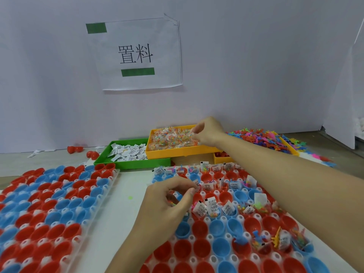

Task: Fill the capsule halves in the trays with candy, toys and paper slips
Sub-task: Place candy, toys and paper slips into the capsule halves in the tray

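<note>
Two white trays hold red and blue capsule halves: the left tray [110, 186] has empty halves, the right tray [206, 219] has several halves with paper slips, candy and small toys. My left hand [167, 205] hovers over the right tray's left side, fingers pinched on a small candy packet. My right hand [206, 133] reaches into the orange bin of candy packets [177, 152] and pinches packets at its right end. A green bin [110, 158] holds the paper slips [128, 151]. Colourful plastic toys [264, 139] are piled at the right.
A white partition wall with a taped paper sign [137, 54] stands right behind the bins. Loose red capsule halves [75, 149] lie by the wall at left. A second orange bin [220, 158] sits under my right forearm.
</note>
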Demonstrator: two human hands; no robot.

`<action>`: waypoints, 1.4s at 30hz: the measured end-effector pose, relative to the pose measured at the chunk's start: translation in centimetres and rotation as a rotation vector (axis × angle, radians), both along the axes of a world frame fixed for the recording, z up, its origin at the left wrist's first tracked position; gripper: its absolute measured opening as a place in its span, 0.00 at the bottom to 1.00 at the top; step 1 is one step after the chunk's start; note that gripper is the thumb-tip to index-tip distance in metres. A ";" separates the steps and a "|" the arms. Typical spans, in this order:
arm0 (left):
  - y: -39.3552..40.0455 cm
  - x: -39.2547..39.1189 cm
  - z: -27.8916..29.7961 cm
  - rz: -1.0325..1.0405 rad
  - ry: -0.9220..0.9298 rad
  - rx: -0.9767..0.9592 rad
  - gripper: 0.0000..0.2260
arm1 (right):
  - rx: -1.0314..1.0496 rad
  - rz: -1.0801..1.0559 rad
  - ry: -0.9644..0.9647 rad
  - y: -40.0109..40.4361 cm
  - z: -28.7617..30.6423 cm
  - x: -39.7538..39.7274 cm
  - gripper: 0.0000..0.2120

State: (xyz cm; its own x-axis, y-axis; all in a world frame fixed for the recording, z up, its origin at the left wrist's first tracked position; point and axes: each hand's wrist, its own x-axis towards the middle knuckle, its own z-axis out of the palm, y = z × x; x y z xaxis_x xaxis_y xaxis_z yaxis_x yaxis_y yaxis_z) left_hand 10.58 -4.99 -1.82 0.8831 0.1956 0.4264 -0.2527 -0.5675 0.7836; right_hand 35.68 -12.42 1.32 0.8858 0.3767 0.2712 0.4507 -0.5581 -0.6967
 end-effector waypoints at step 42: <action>-2.0 -0.4 0.3 0.032 -0.126 0.148 0.11 | 0.396 0.416 0.221 -11.9 -1.7 -16.6 0.11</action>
